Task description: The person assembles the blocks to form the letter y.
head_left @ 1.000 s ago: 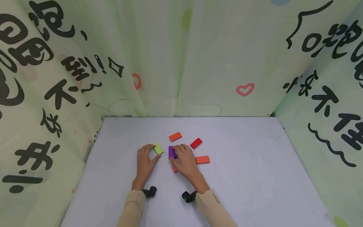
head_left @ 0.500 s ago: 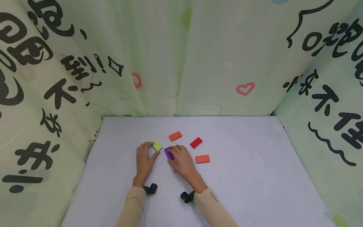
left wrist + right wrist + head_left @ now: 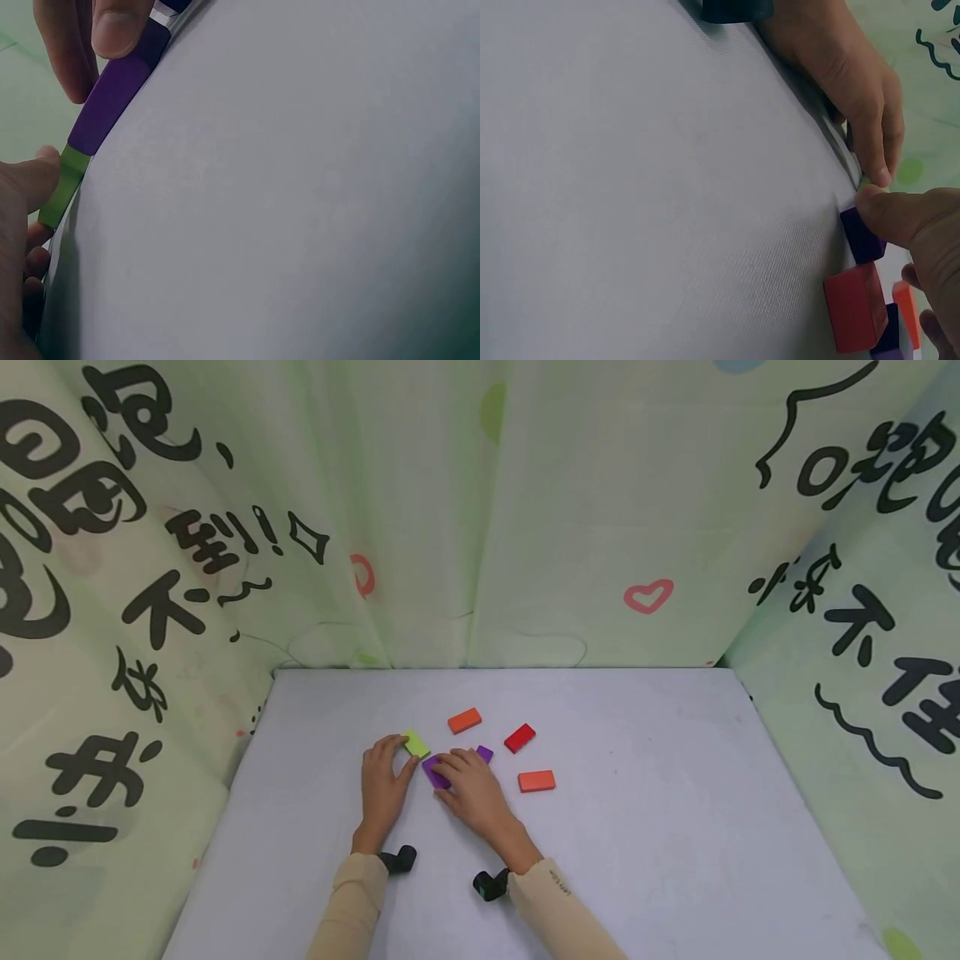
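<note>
My left hand (image 3: 384,787) pinches a lime-green block (image 3: 417,744) between thumb and fingers, flat on the table. Thumb and fingers of my right hand (image 3: 477,793) hold a purple block (image 3: 432,772), whose end meets the green block (image 3: 64,184) in the left wrist view. Both blocks lie slanted the same way. A second purple block (image 3: 486,753) shows past the right hand's knuckles. Below the right hand, in the right wrist view, a pinkish-red block (image 3: 853,309) lies close to the held purple block (image 3: 864,236); the hand hides it in the head view.
Two orange blocks (image 3: 464,720) (image 3: 536,781) and a red block (image 3: 520,738) lie loose behind and to the right of the right hand. The white table (image 3: 637,843) ends at a printed pale-green curtain (image 3: 555,527) at the back and sides.
My right hand has slid the purple block left and turned it to a slant, up to the green block. The green block has shifted slightly back-left. The second purple block has come into view.
</note>
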The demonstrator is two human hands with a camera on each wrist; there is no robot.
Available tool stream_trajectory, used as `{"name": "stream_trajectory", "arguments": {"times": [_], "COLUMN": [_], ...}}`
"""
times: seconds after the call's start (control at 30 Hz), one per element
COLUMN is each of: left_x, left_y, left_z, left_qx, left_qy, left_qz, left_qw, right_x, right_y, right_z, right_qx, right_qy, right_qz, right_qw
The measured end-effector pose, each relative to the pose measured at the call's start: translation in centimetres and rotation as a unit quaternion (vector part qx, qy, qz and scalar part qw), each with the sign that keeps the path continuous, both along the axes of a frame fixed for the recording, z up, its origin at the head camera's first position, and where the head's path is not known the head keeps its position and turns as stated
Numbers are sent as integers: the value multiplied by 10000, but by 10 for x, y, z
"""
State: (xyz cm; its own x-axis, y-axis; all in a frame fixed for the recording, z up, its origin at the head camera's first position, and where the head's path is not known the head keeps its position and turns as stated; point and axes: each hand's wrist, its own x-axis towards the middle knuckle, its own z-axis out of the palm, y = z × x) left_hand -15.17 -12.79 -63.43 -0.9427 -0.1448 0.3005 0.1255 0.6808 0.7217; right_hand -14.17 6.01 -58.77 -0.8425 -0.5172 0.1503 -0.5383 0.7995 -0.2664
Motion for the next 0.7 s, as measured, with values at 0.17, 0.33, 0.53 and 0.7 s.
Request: {"name": "stream_trajectory", "arguments": {"times": [0.17, 0.33, 0.53, 0.7], "left_x": [0, 1, 1, 0], "left_y": [1, 1, 1, 1], "left_z": [0, 0, 0, -1], "left_qx": [1, -36, -42, -101], "left_qy": [34, 72, 106, 141], "left_qz": [-9, -34, -25, -32], "left_qw": [10000, 10000, 9999, 9998], "right_x": [0, 0, 1, 1], "right_y": [-2, -5, -7, -8], "right_z": [-2, -1, 2, 1], "right_qx": [-1, 6, 49, 85], "right_qy": [-32, -32, 12, -23], "right_qz": [13, -13, -62, -113], "right_qw": [10000, 10000, 10000, 9999]}}
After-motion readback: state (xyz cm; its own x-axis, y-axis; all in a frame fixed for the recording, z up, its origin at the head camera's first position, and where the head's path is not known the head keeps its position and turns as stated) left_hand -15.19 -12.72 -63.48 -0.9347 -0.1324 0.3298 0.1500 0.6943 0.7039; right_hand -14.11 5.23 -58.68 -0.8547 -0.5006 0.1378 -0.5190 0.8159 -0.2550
